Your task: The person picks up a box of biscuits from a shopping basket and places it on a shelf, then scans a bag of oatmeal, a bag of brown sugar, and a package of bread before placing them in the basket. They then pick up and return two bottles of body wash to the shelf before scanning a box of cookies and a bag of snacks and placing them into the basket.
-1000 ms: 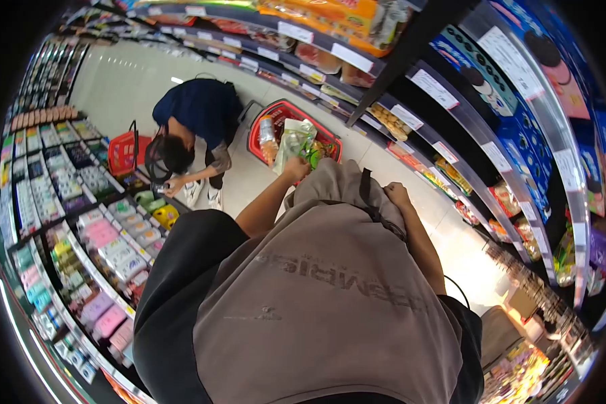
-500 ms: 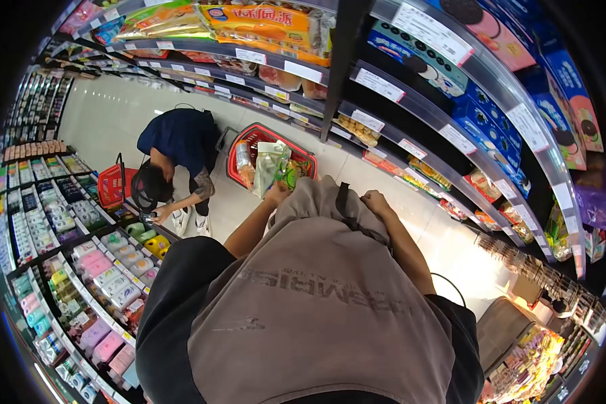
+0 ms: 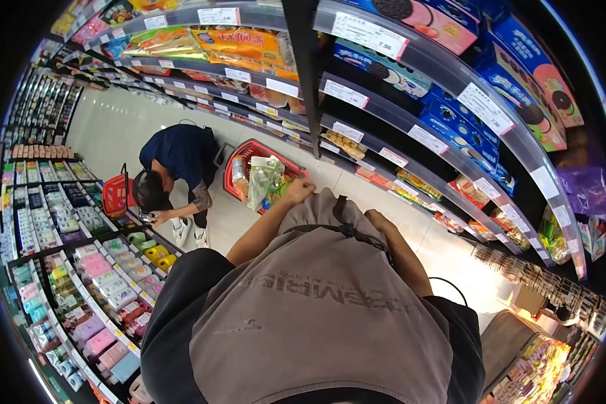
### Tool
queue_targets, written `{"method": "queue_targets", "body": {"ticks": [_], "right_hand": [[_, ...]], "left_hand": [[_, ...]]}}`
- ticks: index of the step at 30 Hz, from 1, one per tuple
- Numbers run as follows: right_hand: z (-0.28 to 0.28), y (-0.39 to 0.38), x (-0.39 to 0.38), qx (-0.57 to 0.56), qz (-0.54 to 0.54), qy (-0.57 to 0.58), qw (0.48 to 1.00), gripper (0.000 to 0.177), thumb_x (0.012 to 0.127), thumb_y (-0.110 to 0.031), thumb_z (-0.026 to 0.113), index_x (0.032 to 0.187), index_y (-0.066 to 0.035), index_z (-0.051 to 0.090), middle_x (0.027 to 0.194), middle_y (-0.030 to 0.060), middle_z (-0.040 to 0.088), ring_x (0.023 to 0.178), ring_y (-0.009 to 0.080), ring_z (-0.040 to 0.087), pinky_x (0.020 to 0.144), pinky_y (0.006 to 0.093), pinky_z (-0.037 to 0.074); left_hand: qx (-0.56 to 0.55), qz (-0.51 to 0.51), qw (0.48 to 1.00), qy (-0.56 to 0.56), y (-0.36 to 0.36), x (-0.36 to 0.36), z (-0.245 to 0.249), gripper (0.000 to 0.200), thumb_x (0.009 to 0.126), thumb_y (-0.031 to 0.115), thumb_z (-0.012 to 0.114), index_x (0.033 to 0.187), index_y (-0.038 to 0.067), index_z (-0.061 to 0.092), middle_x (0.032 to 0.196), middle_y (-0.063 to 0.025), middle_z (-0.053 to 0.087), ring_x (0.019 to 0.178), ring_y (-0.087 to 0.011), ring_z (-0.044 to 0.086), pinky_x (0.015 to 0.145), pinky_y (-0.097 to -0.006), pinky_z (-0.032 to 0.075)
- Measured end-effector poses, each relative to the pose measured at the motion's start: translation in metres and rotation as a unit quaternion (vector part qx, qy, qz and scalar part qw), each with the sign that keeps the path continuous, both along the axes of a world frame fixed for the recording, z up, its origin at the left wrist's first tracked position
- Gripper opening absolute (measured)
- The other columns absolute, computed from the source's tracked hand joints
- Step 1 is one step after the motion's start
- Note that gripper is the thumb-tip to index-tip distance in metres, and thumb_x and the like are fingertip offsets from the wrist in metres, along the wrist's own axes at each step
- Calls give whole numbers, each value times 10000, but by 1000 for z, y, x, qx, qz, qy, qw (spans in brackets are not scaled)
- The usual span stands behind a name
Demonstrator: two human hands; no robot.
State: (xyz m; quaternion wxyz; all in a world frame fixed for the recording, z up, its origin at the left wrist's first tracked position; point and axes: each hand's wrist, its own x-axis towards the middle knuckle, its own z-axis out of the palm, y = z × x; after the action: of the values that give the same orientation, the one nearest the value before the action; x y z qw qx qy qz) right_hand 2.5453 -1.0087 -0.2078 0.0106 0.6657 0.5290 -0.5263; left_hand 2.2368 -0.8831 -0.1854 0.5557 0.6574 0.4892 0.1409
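Observation:
A red shopping basket [image 3: 234, 180] stands on the floor ahead of me. It holds a pale green-and-white package [image 3: 262, 182], a bright green package [image 3: 277, 190] and a clear package with orange contents [image 3: 240, 176]. My left hand [image 3: 299, 190] is beside the basket's near right side, its fingers curled closed. Whatever they may hold is too small or hidden to make out. Close to the front of my brown shirt [image 3: 316, 289], my right hand [image 3: 377, 221] is loosely curled, with its fingers partly out of sight and no object showing in it.
Another person [image 3: 178, 161] bends toward the left shelf [image 3: 94, 269] of bottles and packs, holding a small dark object. A second red basket [image 3: 116, 195] is beside them. Snack shelves [image 3: 411, 128] with cookie boxes rise ahead and right. A display of packets [image 3: 532, 370] stands lower right.
My left hand has drawn back to the right, away from the green package it was over in the basket. My right hand has shifted slightly toward me. The view has turned a little.

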Motion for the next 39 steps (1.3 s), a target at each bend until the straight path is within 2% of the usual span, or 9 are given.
{"method": "queue_targets", "body": {"ticks": [7, 10, 12, 14, 16, 20, 27, 33, 39], "right_hand": [[-5, -6, 25, 11, -56, 18, 998, 346, 812, -318, 583, 927, -2, 663, 961, 210, 651, 904, 304, 634, 777, 385, 484], [16, 7, 30, 111, -117, 71, 984, 305, 801, -287, 589, 802, 16, 623, 836, 204, 635, 811, 314, 624, 719, 404, 478], [38, 40, 33, 375, -88, 36, 922, 156, 818, -131, 541, 803, 11, 603, 693, 132, 584, 681, 248, 604, 651, 340, 476], [149, 70, 21, 470, -179, 8, 864, 170, 810, -52, 570, 972, 0, 575, 789, 138, 583, 691, 211, 576, 656, 325, 469], [243, 88, 17, 601, -257, 35, 756, 188, 797, -22, 576, 984, -1, 575, 827, 129, 588, 692, 214, 579, 666, 330, 472], [300, 98, 58, 771, -235, -168, 568, 245, 768, -17, 595, 1006, 22, 550, 933, 154, 574, 882, 326, 557, 815, 403, 422], [298, 51, 122, 587, -309, -374, 648, 598, 808, -366, 605, 1316, -97, 438, 1278, 228, 434, 1150, 365, 428, 940, 507, 302], [277, 37, 113, 503, -276, -425, 701, 693, 788, -390, 637, 1389, -197, 351, 1326, 249, 381, 1247, 388, 348, 985, 535, 257], [296, 30, 128, 547, -315, -357, 688, 695, 797, -354, 633, 1383, -118, 343, 1320, 228, 390, 1235, 368, 360, 1002, 492, 262]], "left_hand": [[-137, 140, 967, -161, 12, 63, 42, 172, 809, 79, 560, 936, -19, 624, 798, -78, 645, 722, -147, 608, 649, -267, 484], [-57, 106, 969, -214, 34, 94, 95, 157, 831, 79, 543, 931, -24, 607, 807, -79, 642, 738, -144, 611, 675, -270, 486], [62, 90, 975, -196, 50, 115, 139, 142, 851, 98, 550, 927, -11, 599, 797, -73, 640, 749, -138, 613, 690, -278, 484], [185, 53, 955, -225, 69, 137, 182, 141, 865, 113, 558, 944, 0, 589, 786, -74, 640, 741, -138, 618, 691, -282, 484], [230, 45, 953, -191, 71, 155, 248, 149, 852, 109, 576, 959, 5, 578, 800, -97, 630, 762, -179, 626, 708, -299, 483], [369, -77, 909, -176, 77, 190, 298, 211, 839, 117, 596, 1024, 15, 587, 969, -149, 614, 939, -267, 609, 817, -317, 466], [499, -114, 857, -54, 67, 227, 290, 540, 825, 205, 601, 1321, 84, 425, 1095, -199, 554, 1035, -372, 515, 924, -435, 382], [558, -130, 819, -21, 68, 229, 273, 607, 790, 168, 621, 1347, 110, 387, 985, -159, 561, 950, -323, 528, 924, -424, 362], [520, -134, 843, -24, 64, 230, 284, 616, 754, 142, 639, 1320, 108, 398, 934, -180, 567, 917, -355, 533, 880, -428, 378]]}}
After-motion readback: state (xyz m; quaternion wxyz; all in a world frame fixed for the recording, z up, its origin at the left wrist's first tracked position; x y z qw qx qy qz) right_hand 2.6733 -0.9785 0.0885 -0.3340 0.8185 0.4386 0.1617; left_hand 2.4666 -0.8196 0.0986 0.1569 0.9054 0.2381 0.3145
